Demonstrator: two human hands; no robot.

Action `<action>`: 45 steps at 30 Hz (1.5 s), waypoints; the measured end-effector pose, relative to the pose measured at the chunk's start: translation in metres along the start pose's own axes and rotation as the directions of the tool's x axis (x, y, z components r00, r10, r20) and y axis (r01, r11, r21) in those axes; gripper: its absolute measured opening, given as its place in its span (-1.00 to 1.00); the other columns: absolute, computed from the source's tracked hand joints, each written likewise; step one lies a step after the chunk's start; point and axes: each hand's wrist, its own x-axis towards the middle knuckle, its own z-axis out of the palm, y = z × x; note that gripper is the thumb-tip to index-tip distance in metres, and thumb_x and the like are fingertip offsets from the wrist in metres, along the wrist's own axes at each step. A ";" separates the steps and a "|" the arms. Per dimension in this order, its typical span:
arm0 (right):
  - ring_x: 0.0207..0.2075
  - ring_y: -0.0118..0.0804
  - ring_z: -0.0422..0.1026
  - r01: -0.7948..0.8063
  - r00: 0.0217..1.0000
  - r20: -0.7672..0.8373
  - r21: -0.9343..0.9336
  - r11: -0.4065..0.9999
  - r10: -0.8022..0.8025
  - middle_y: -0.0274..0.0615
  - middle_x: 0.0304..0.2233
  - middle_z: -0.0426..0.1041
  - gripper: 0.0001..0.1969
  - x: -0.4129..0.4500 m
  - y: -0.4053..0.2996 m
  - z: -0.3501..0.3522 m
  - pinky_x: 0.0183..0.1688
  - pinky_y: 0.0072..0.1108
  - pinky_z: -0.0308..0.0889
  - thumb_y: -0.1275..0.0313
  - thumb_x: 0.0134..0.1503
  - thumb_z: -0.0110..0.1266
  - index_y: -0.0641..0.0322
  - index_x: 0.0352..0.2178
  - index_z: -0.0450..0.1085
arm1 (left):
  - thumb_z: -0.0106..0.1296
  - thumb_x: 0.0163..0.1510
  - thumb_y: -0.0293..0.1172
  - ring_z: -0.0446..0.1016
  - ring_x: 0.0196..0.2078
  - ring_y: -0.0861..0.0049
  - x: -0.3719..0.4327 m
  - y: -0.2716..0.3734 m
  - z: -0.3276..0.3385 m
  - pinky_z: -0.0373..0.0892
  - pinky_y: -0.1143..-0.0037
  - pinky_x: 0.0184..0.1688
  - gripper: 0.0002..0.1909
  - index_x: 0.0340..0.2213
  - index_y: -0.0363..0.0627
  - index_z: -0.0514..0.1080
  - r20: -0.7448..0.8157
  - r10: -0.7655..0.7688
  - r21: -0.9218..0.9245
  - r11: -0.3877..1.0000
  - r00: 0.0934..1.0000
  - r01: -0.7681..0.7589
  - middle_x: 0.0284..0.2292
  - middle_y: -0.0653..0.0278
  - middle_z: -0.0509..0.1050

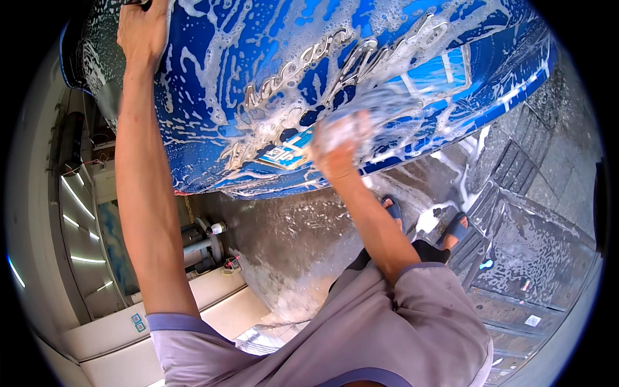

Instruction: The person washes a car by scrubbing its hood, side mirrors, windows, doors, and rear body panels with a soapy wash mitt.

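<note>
A blue car's rear panel (203, 111), streaked with white soap suds, fills the upper part of the view. Chrome badge lettering (295, 72) stands out under the foam. Below it is a blue licence plate (428, 75) with white characters, partly covered by my right hand. That right hand (341, 145), blurred by motion, presses a sudsy sponge or cloth (336, 133) against the plate area. At the upper left, my left hand (142, 34) lies along the car's side edge. Its fingers are partly cut off by the top of the view.
Wet concrete floor (280, 232) with foam lies below the bumper. My sandalled feet (454, 230) stand near slotted drain covers (515, 167). At the left are a hose reel or similar machine (203, 244), a pale ledge (222, 309) and a wall. Dark wet floor plates (524, 251) spread to the right.
</note>
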 end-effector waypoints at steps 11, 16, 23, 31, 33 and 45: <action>0.10 -0.18 0.30 0.101 0.929 0.216 0.632 0.769 -0.299 -0.22 -0.20 0.43 -0.74 -0.067 0.015 -0.054 -0.08 -0.07 0.30 0.30 0.02 0.11 -0.10 -0.21 0.53 | -0.11 0.03 0.42 0.32 0.08 -0.02 0.013 -0.021 0.011 0.16 0.29 0.16 -0.02 0.00 -0.45 0.37 0.059 0.106 0.036 0.993 0.993 -0.108 0.00 -0.26 0.38; 0.09 -0.07 0.29 -0.143 0.939 0.339 0.223 0.964 0.061 -0.10 -0.13 0.42 -0.68 -0.059 0.154 -0.039 0.04 -0.01 0.14 0.24 0.02 0.07 0.10 -0.19 0.44 | -0.18 0.09 0.42 0.31 0.06 -0.02 0.009 -0.021 0.019 0.15 0.28 0.15 0.03 0.02 -0.58 0.31 0.076 0.086 0.015 0.996 0.993 -0.087 0.01 -0.35 0.34; -0.51 0.03 0.44 -0.485 0.786 0.248 -0.321 0.814 0.566 0.17 -0.56 0.46 -0.53 0.133 0.471 0.043 -0.44 -0.23 0.32 0.12 0.16 -0.08 0.37 -0.55 0.45 | -0.14 0.09 0.41 0.32 -0.22 0.07 0.033 -0.043 0.029 0.21 0.20 -0.04 0.02 -0.27 -0.71 0.39 0.057 0.141 0.038 0.989 0.988 -0.143 -0.31 -0.27 0.39; -0.20 0.17 0.45 -0.671 0.640 0.439 -0.080 0.737 0.630 0.35 -0.34 0.44 -0.55 0.068 0.258 -0.025 0.16 -0.01 0.13 0.16 0.21 -0.11 0.49 -0.35 0.41 | -0.21 0.18 0.32 0.34 -0.03 0.03 0.030 -0.048 0.007 0.16 0.24 0.09 -0.06 0.02 -0.56 0.32 0.107 0.088 0.031 0.995 0.990 -0.092 -0.04 -0.33 0.37; 0.28 0.36 0.00 -0.513 0.821 0.319 0.047 0.857 0.474 0.49 0.15 0.10 -0.41 -0.035 0.187 -0.051 0.26 0.16 -0.07 0.30 0.14 -0.03 0.47 0.12 0.10 | -0.21 0.21 0.27 0.34 0.01 0.12 0.023 -0.033 0.037 0.15 0.28 0.12 -0.13 0.08 -0.47 0.30 0.154 0.144 -0.124 0.984 0.978 -0.125 0.02 -0.23 0.37; -0.57 -0.25 0.32 -0.854 0.468 0.323 0.405 0.327 0.823 -0.20 -0.65 0.33 -0.51 0.018 0.482 0.067 -0.51 -0.27 0.21 0.10 0.33 -0.38 0.26 -0.43 0.35 | -0.53 0.32 0.18 0.23 0.21 0.19 0.001 0.004 0.024 0.17 0.24 0.26 -0.23 0.25 -0.25 0.08 0.399 -0.150 -0.384 0.869 0.905 0.313 0.23 0.07 0.17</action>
